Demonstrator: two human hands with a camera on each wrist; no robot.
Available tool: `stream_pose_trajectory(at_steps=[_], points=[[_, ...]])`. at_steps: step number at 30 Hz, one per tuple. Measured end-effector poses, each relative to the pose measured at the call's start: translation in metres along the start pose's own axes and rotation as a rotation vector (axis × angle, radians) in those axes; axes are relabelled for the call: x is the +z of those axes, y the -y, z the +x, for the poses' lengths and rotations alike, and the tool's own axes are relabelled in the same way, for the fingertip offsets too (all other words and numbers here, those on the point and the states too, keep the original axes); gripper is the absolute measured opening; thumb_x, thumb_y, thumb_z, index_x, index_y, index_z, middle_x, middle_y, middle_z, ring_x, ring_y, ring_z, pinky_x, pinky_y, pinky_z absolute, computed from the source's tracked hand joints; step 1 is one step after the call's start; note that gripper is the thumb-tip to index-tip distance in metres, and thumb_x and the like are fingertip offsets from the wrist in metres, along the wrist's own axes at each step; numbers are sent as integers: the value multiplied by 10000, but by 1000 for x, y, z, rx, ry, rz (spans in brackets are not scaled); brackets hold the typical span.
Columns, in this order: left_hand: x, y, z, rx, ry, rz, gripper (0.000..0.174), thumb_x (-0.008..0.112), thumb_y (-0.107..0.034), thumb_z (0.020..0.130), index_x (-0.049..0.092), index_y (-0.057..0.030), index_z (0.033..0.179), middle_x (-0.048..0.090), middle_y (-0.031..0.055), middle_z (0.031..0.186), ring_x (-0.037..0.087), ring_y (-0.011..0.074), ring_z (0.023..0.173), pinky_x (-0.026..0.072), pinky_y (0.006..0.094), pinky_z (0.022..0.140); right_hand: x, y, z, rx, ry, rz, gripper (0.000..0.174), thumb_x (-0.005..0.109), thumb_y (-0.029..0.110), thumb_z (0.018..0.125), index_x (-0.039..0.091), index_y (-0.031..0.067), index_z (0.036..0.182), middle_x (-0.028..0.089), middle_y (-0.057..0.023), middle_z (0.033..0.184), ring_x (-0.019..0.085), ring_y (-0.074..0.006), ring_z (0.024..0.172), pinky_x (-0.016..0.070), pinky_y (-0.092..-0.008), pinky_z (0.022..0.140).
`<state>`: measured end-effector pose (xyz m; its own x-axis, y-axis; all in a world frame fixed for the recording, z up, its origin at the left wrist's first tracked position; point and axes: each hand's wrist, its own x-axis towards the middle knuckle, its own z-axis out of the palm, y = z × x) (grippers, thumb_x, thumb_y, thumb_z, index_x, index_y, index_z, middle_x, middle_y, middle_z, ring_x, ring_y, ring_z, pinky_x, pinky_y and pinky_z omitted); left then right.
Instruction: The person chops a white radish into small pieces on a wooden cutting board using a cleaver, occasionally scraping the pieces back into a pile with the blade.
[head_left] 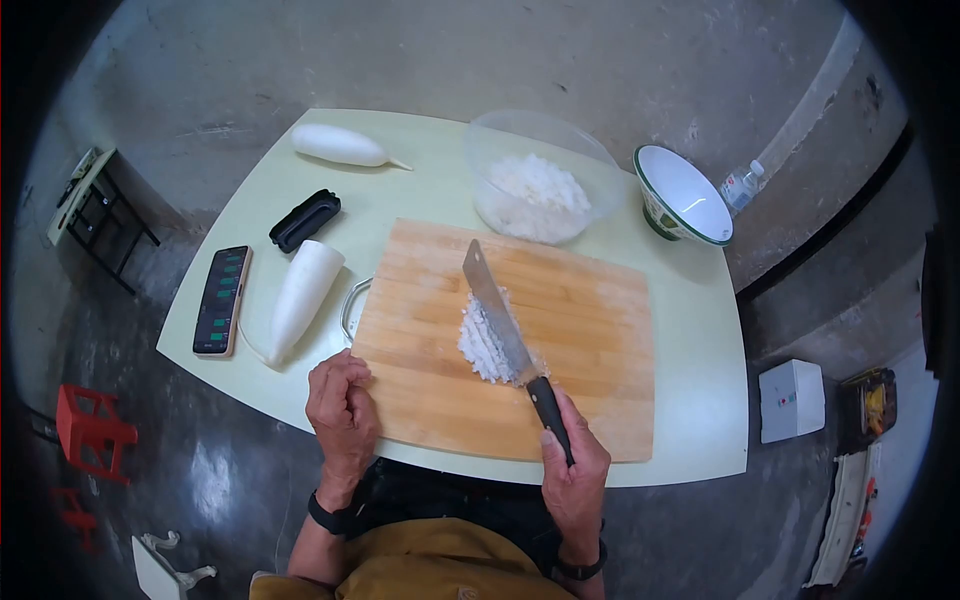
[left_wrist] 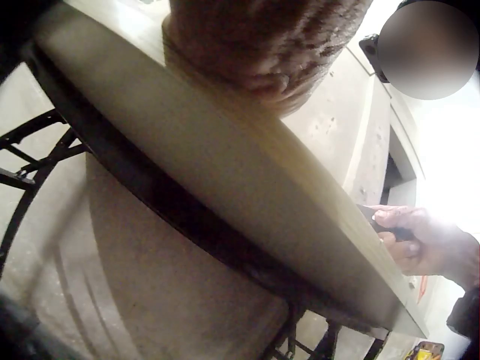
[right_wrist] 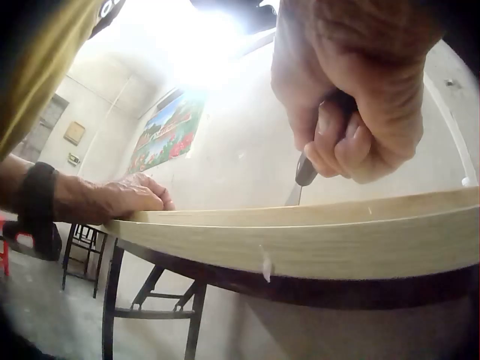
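Note:
My right hand (head_left: pixel 575 460) grips the black handle of a cleaver (head_left: pixel 500 315). Its blade lies across a small heap of finely chopped white radish (head_left: pixel 482 345) on the wooden cutting board (head_left: pixel 420 300). In the right wrist view, the fingers curl round the handle above the board. My left hand (head_left: pixel 343 405) rests with curled fingers at the board's front left corner, holding nothing. Left of the board lies a cut white radish (head_left: pixel 303 295), its thin root end toward me. In the left wrist view, the left hand (left_wrist: pixel 262 52) fills the top and its fingertips are hidden.
Behind the board stands a clear bowl (head_left: pixel 483 190) of chopped white radish, with a green-rimmed white bowl (head_left: pixel 685 195) and a plastic bottle (head_left: pixel 740 187) to its right. A whole white radish (head_left: pixel 340 145), a black case (head_left: pixel 305 220) and a phone (head_left: pixel 221 300) lie on the left.

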<state>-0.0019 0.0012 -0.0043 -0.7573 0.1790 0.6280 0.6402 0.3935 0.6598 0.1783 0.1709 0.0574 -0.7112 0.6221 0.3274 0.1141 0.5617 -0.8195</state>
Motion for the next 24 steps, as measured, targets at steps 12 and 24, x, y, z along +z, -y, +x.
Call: stream_pose_trajectory(at_steps=[12, 24], points=[[-1, 1, 1, 7, -7, 4, 301, 454, 186, 714, 617, -11, 873, 661, 122, 856, 662, 335, 976, 528, 389, 814, -2, -1, 3, -13, -72, -8, 440, 591, -44, 901, 554, -62, 1339, 665, -235, 1208, 676, -329, 1088, 516, -363, 931], [1, 3, 1, 28, -22, -1, 285, 465, 184, 707, 613, -6, 859, 667, 116, 856, 662, 323, 947, 534, 389, 802, -4, -7, 4, 52, -37, -56, 439, 588, -47, 899, 556, -63, 1337, 663, -245, 1207, 676, -331, 1083, 513, -365, 935]])
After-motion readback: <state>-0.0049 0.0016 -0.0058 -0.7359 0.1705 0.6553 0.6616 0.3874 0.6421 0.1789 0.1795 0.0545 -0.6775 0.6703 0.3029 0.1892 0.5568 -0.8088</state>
